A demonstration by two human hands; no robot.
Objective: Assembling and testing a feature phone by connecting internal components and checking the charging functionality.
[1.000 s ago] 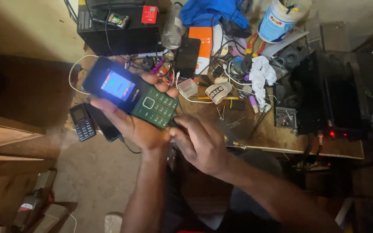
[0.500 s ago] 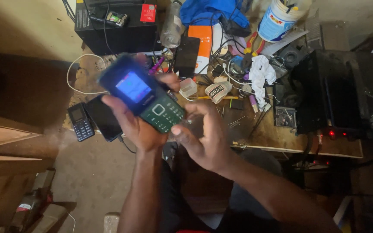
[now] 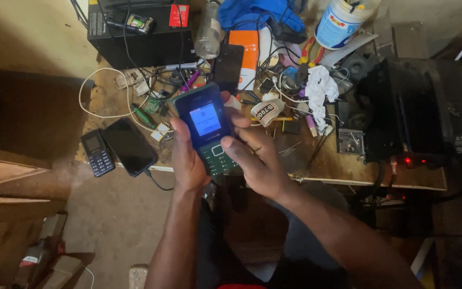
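A dark green keypad phone (image 3: 205,126) with a lit blue screen is upright in front of me, above the front edge of the cluttered wooden workbench (image 3: 348,166). My left hand (image 3: 187,158) grips its left side and back. My right hand (image 3: 256,158) holds its lower right side, thumb lying over the keypad. Both forearms reach up from the bottom of the head view.
On the bench's left corner lie a small black keypad phone (image 3: 98,152) and a black smartphone (image 3: 129,146) with a cable. A black box (image 3: 140,32), a white tub (image 3: 343,21), crumpled white cloth (image 3: 321,88), wires and tools crowd the bench. A black unit with a red light (image 3: 423,118) stands at right.
The phone has turned from tilted to nearly upright and shifted right. My right hand came up from below onto its keypad side. The screen now shows a lighter panel.
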